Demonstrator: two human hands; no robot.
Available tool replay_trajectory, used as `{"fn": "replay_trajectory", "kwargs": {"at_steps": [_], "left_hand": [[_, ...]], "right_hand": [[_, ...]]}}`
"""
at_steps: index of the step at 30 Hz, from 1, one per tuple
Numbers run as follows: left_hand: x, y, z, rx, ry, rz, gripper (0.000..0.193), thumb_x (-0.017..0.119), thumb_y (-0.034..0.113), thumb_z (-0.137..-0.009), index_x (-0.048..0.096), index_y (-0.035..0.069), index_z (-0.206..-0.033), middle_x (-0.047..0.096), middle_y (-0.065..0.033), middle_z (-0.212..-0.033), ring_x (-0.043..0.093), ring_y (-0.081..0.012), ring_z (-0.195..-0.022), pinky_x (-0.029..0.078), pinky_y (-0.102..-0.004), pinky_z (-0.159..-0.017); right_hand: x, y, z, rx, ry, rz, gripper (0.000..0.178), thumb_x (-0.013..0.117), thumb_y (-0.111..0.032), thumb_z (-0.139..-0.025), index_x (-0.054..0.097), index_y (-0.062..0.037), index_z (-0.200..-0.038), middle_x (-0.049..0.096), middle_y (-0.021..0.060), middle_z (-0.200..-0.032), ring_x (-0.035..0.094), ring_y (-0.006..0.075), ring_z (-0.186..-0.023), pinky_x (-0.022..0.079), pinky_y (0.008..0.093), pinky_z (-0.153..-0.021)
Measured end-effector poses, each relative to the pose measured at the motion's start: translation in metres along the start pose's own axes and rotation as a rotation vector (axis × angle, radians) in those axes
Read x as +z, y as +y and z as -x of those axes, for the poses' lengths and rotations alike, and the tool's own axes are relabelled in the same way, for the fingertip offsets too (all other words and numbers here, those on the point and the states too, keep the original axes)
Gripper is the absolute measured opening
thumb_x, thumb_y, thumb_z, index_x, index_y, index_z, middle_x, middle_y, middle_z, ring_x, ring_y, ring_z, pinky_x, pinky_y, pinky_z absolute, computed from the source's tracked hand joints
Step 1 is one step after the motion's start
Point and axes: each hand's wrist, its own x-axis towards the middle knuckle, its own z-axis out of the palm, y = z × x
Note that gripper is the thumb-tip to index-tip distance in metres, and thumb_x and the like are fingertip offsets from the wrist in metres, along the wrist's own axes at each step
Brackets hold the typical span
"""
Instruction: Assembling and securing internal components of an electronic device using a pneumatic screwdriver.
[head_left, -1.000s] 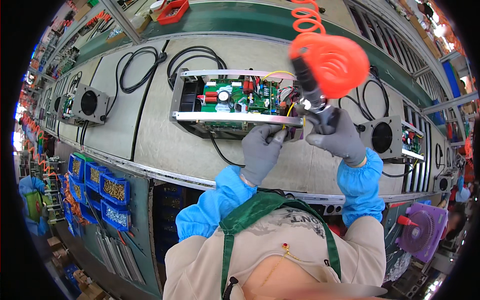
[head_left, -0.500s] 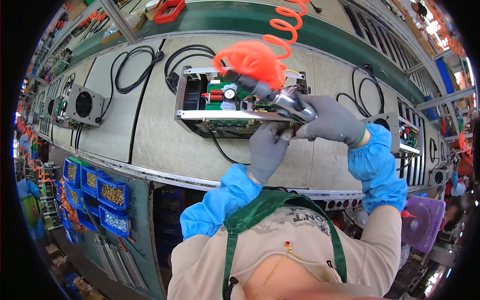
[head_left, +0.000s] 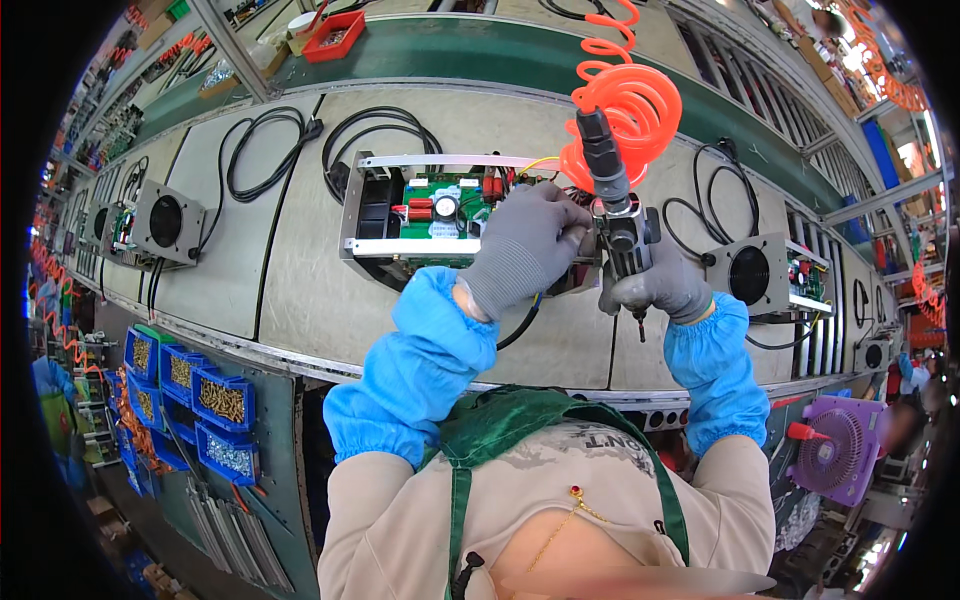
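In front of me lies an open metal-framed electronic unit [head_left: 420,246], with a green circuit board [head_left: 450,190] and a black fan at its left end. My left hand [head_left: 530,240], in a grey glove, reaches over the unit's right part. Its fingers are pinched together, and whatever is between them is hidden. My right hand [head_left: 665,285], gloved too, grips a pneumatic screwdriver [head_left: 622,235] beside the unit's right end. The tool's bit points towards me, apart from the unit. An orange coiled air hose [head_left: 645,110] rises from the tool's far end.
Similar units stand on the bench at left [head_left: 170,218] and right [head_left: 755,272]. Black cables [head_left: 265,150] lie coiled behind. Blue bins of screws [head_left: 225,395] hang at the lower left. A purple fan [head_left: 840,450] stands at lower right, and a red tray [head_left: 335,38] sits at the back.
My right hand has swung the screwdriver from lying across the unit to beside its right end, bit towards me. My left hand has moved from the near side up over the unit.
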Motion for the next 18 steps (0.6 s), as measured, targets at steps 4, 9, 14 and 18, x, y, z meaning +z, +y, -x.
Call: {"fn": "replay_trajectory", "kwargs": {"at_steps": [4, 9, 14, 18], "left_hand": [[0.001, -0.004, -0.004, 0.085, -0.038, 0.076, 0.013, 0.061, 0.018, -0.081, 0.069, 0.012, -0.090, 0.061, -0.0097, -0.094, 0.056, -0.0310, -0.094, 0.048, -0.0413, -0.081], [0.008, -0.004, -0.007, 0.146, 0.050, 0.137, 0.018, 0.062, 0.011, -0.083, 0.061, 0.004, -0.100, 0.062, -0.0134, -0.090, 0.059, -0.0333, -0.086, 0.048, -0.0420, -0.075], [0.005, -0.007, -0.005, 0.076, -0.021, 0.309, 0.020, 0.063, 0.008, -0.084, 0.061, 0.004, -0.104, 0.067, -0.0114, -0.086, 0.066, -0.0247, -0.077, 0.052, -0.0318, -0.069], [0.000, -0.010, -0.006, 0.072, -0.101, 0.307, 0.019, 0.064, 0.006, -0.084, 0.064, 0.004, -0.103, 0.068, -0.0120, -0.090, 0.067, -0.0226, -0.081, 0.052, -0.0289, -0.072]], "right_hand": [[-0.001, -0.008, 0.007, 0.048, 0.039, 0.028, 0.054, 0.073, -0.009, -0.059, 0.055, -0.0006, -0.109, 0.061, 0.0067, -0.071, 0.056, 0.0113, -0.057, 0.042, 0.0247, -0.048], [-0.001, -0.019, 0.024, -0.173, 0.129, -0.180, 0.055, 0.073, -0.002, -0.058, 0.057, -0.0006, -0.110, 0.059, 0.0056, -0.093, 0.056, 0.0083, -0.062, 0.046, 0.0240, -0.055], [-0.012, -0.023, 0.042, -0.417, 0.263, -0.311, 0.061, 0.066, 0.001, -0.054, 0.053, -0.0002, -0.114, 0.053, 0.0259, -0.125, 0.066, 0.0155, -0.066, 0.053, 0.0261, -0.056], [-0.021, -0.023, 0.050, -0.602, 0.229, -0.328, 0.063, 0.068, -0.004, -0.056, 0.052, 0.0027, -0.116, 0.047, 0.0379, -0.125, 0.068, 0.0218, -0.063, 0.058, 0.0325, -0.059]]}}
